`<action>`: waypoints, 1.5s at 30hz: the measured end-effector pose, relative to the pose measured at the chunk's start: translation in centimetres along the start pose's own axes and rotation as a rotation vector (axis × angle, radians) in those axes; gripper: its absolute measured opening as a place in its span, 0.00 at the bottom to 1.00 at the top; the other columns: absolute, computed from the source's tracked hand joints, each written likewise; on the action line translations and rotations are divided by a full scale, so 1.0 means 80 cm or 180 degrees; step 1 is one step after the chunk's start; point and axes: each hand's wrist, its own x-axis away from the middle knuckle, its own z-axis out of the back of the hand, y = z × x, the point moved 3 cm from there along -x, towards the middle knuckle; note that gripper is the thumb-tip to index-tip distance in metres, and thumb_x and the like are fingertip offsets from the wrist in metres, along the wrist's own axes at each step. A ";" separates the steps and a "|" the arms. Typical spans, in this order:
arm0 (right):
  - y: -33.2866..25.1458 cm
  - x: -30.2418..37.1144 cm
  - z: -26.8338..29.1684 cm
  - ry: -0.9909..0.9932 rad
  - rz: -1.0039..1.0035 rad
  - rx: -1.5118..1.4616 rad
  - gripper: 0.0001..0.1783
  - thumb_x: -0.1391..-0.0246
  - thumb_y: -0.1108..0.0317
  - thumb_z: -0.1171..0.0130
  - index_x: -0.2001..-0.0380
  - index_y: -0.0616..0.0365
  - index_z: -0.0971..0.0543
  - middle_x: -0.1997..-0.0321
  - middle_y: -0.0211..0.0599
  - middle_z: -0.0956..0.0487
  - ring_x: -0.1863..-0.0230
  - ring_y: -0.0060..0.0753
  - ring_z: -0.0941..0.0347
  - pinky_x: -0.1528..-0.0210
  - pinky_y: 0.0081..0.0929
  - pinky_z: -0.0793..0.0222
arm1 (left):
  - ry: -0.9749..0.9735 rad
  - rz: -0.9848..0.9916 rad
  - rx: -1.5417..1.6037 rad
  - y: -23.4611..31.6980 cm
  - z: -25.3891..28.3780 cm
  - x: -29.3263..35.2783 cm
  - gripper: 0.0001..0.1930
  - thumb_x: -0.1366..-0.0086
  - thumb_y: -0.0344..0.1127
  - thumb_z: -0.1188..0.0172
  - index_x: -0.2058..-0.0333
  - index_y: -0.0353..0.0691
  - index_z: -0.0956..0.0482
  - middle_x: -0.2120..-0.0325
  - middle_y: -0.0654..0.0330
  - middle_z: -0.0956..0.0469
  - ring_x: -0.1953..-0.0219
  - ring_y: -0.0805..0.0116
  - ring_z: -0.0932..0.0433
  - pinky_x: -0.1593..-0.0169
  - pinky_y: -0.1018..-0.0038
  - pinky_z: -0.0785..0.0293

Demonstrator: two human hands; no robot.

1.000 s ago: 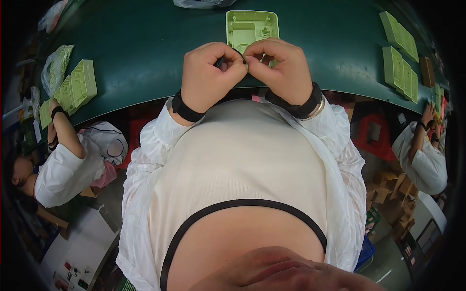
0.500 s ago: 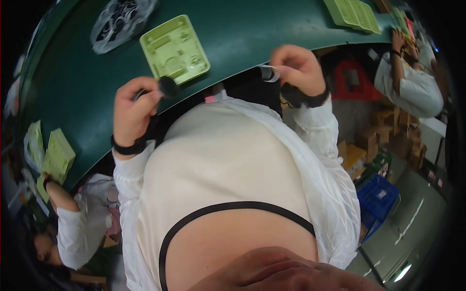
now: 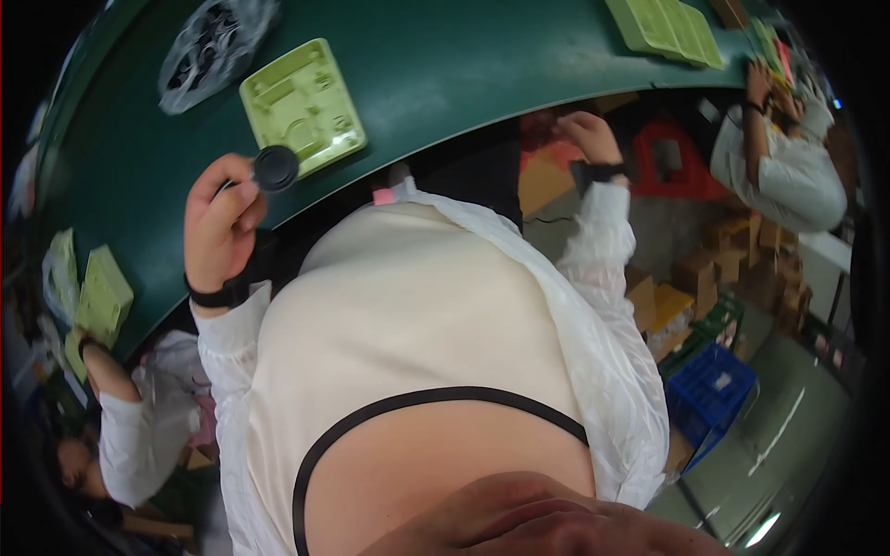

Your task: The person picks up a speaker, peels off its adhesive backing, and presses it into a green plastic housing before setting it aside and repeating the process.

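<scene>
Near the table edge my left hand [image 3: 218, 218] is closed, pinching a black round disc-shaped part [image 3: 275, 169] between thumb and fingers. The disc's flat face is turned upward, and it overlaps the near left corner of a light green plastic housing [image 3: 320, 83]. That housing lies on the table with its moulded inner side up. My right hand [image 3: 591, 139] is lowered past the table edge, with its fingers loosely stretched and apart. No object shows in it. Beneath it stands an open cardboard box [image 3: 545, 185].
The green table [image 3: 445, 56] curves across the front. A clear bag of black parts [image 3: 213, 51] lies at the far left. More green housings [image 3: 666, 32] sit at the far right. Co-workers flank me on both sides. A red stool [image 3: 672, 162] and blue crate [image 3: 712, 385] stand at right.
My right hand has let go of a pale curled strip and moved right, off the table edge. My left hand has shifted slightly left and nearer with the black disc.
</scene>
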 end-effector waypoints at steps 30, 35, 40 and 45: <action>-0.420 0.020 -0.329 -0.1738 0.1979 0.1797 0.07 0.43 0.71 0.34 0.62 0.59 0.18 0.69 0.30 0.18 0.73 0.22 0.29 0.68 0.22 0.33 | 0.0545 -0.1360 -0.4253 0.010 0.005 0.009 0.28 0.41 0.47 0.28 0.44 0.42 0.22 0.39 0.64 0.24 0.61 0.59 0.16 0.60 0.66 0.19; -0.425 0.010 -0.343 -0.1842 0.2241 0.2115 0.07 0.44 0.70 0.34 0.63 0.58 0.18 0.70 0.31 0.18 0.74 0.22 0.28 0.68 0.23 0.32 | 0.0240 -0.1278 -0.4367 0.002 0.008 -0.008 0.32 0.42 0.49 0.28 0.42 0.42 0.24 0.35 0.65 0.27 0.60 0.58 0.16 0.59 0.66 0.18; -0.422 0.002 -0.351 -0.2001 0.2076 0.2056 0.05 0.44 0.71 0.34 0.64 0.58 0.18 0.70 0.34 0.18 0.72 0.27 0.25 0.66 0.26 0.29 | 0.0106 -0.1382 -0.4408 -0.001 0.016 -0.012 0.31 0.42 0.50 0.28 0.43 0.42 0.23 0.35 0.65 0.27 0.61 0.59 0.16 0.60 0.67 0.19; -0.427 0.000 -0.353 -0.2063 0.1924 0.2306 0.05 0.45 0.72 0.34 0.65 0.59 0.18 0.71 0.35 0.17 0.71 0.31 0.23 0.64 0.28 0.28 | 0.0111 -0.1337 -0.4479 -0.001 0.012 -0.015 0.32 0.43 0.51 0.28 0.42 0.44 0.23 0.35 0.67 0.28 0.63 0.59 0.16 0.61 0.68 0.19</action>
